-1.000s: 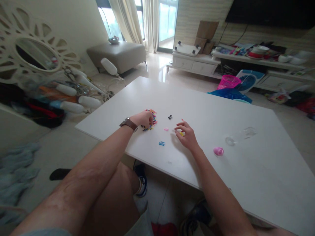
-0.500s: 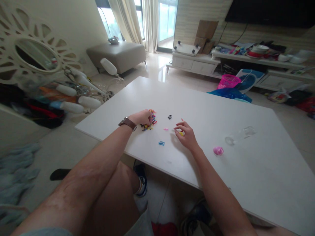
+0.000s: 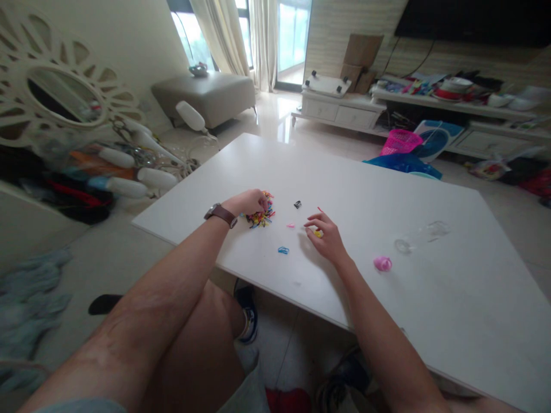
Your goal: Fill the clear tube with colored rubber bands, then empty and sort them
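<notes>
A mixed heap of colourful paper clips (image 3: 260, 219) lies on the white table (image 3: 353, 189). Over its upper left side is my left hand (image 3: 253, 202), its fingers pinched together at the heap; whatever is between the fingertips is too small to make out. My right hand (image 3: 326, 236) hovers with fingers curved and apart, holding nothing that I can see. Yellow clips (image 3: 318, 233) show under its fingers, and a red clip (image 3: 319, 209) lies just beyond. Between the hands are black clips (image 3: 297, 204), a pink clip (image 3: 290, 225) and blue clips (image 3: 283, 250).
Right of my right arm sits a pink lid-like piece (image 3: 383, 264), with a clear bottle (image 3: 422, 238) lying behind it. A lamp with white shades (image 3: 157, 179) stands off the table's left edge. Beyond the table are a pink basket (image 3: 401, 141) and a bench (image 3: 206, 94).
My left hand has drawn slightly up and left over the heap, uncovering more of the clips. My right hand has stayed almost still.
</notes>
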Motion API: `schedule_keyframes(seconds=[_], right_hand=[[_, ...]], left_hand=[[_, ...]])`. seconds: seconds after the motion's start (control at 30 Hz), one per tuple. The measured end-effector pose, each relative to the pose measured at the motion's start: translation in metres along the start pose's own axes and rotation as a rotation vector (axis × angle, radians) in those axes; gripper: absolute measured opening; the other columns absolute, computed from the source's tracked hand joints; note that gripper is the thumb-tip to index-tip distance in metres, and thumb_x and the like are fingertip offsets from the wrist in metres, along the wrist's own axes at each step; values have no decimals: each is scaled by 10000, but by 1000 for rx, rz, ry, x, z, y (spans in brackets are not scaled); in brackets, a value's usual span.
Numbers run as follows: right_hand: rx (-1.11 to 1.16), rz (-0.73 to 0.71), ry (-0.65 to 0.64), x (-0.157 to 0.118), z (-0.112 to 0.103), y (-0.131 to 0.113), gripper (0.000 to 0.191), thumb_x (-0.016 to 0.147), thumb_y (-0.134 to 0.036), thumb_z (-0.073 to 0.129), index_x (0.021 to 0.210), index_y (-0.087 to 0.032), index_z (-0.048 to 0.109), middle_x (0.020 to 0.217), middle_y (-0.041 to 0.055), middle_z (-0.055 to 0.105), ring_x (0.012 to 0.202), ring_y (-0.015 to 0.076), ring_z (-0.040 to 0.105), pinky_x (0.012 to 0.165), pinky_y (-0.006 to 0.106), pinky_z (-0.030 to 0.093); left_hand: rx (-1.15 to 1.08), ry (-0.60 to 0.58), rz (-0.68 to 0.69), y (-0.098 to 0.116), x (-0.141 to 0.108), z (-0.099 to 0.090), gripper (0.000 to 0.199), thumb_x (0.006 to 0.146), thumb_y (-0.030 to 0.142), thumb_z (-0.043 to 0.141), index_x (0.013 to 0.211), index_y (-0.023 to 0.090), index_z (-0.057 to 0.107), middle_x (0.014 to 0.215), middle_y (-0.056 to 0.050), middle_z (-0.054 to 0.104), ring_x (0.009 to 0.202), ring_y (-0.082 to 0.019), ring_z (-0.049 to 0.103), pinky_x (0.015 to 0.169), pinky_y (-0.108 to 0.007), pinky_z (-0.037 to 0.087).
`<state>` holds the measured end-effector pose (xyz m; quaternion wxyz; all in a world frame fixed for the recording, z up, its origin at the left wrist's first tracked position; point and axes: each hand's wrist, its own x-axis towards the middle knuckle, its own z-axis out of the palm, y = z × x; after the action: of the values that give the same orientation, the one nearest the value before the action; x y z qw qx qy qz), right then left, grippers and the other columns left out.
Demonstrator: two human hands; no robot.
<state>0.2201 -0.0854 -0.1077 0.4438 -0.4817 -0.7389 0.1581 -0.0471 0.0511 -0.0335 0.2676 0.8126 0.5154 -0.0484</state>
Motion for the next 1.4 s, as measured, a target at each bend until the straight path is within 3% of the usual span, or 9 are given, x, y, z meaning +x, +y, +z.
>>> schedule_keyframes(seconds=[0.3, 0.47, 0.6, 0.8, 0.93, 1.17, 1.4], right_hand=[[7, 17, -12, 0, 0, -2, 121, 897, -194, 614, 908, -223, 731, 1071, 85, 671, 982, 221, 674, 839, 391, 570], [13, 20, -14, 0, 1, -2, 120, 889, -184, 617, 891, -224, 730, 1043, 74, 683, 955, 213, 676, 807, 372, 566], [11, 20, -19, 1, 1, -3, 112, 888, -181, 624, 899, -227, 725, 1028, 66, 688, 937, 210, 676, 814, 372, 562], [-18, 12, -65, 0, 2, -5, 78, 920, -243, 650, 955, -228, 718, 888, 46, 697, 853, 209, 671, 785, 366, 545], [34, 7, -86, -1, 3, -5, 102, 929, -287, 673, 1007, -236, 716, 927, 49, 736, 853, 203, 694, 720, 331, 542], [100, 27, -18, -1, 2, -10, 126, 909, -334, 721, 981, -235, 690, 938, 37, 751, 807, 190, 698, 695, 322, 540], [89, 18, 71, 1, 0, -15, 135, 942, -301, 639, 833, -222, 659, 797, 24, 704, 693, 165, 653, 654, 306, 537]], left_hand=[[-56, 29, 17, 0, 1, 2, 239, 648, 183, 646, 831, 164, 800, 714, -31, 731, 651, -167, 604, 561, -250, 406], [-86, 61, 87, -3, 5, 6, 180, 645, 190, 680, 790, 161, 784, 685, -25, 720, 637, -162, 603, 568, -253, 416], [-234, 32, 151, -1, 8, 11, 172, 654, 192, 725, 815, 166, 779, 715, -23, 743, 666, -160, 643, 605, -241, 454], [-604, -61, 288, 27, 3, 22, 221, 705, 220, 817, 909, 150, 770, 834, -70, 786, 749, -159, 704, 708, -268, 530], [-759, -123, 356, 50, 1, 29, 217, 685, 148, 834, 882, 126, 747, 840, -90, 790, 796, -167, 730, 775, -299, 558], [-682, -55, 410, 70, 4, 36, 160, 707, 170, 828, 847, 114, 774, 755, -57, 766, 726, -159, 702, 705, -276, 538], [-726, -128, 391, 73, 5, 40, 186, 740, 253, 836, 839, 104, 786, 716, -82, 759, 692, -160, 707, 662, -266, 555]])
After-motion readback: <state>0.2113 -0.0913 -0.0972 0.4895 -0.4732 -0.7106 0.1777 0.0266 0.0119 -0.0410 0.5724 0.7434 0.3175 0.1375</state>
